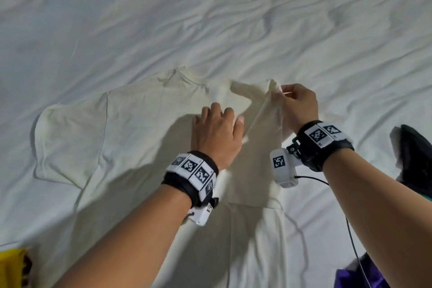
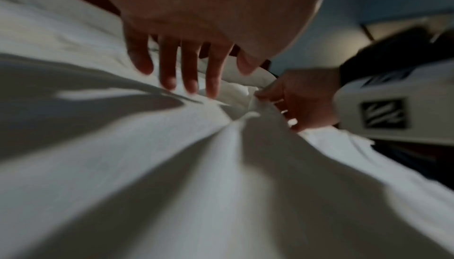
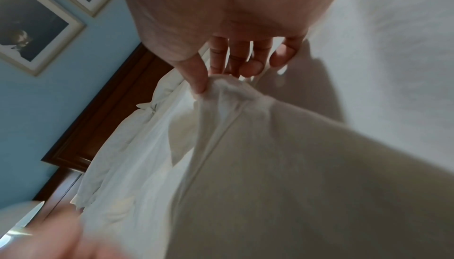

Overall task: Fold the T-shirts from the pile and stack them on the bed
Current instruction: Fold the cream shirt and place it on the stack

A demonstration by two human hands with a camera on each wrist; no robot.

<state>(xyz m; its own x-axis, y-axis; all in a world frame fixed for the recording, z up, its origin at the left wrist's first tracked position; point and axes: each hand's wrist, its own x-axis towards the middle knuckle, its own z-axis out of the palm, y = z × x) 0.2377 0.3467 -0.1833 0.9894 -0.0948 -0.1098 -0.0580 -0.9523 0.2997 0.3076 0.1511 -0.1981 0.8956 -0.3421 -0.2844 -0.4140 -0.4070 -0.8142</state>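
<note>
Head view shows a cream cotton T-shirt (image 1: 140, 128) spread flat on the bed's wrinkled white sheet (image 1: 210, 18), collar away from me. My left hand (image 1: 216, 133), fingers straight, presses the shirt's middle, probably to anchor it while I fold. My right hand (image 1: 298, 106) pinches the shirt's right shoulder between thumb and fingers, lifting that edge so it can swing inward. The shirt lies under my left palm and reaches leftward beyond it, its left sleeve well apart from both hands.

wall (image 3: 36, 108): blue | framed pictures (image 3: 32, 30) | dark wooden headboard (image 3: 98, 127)
</note>
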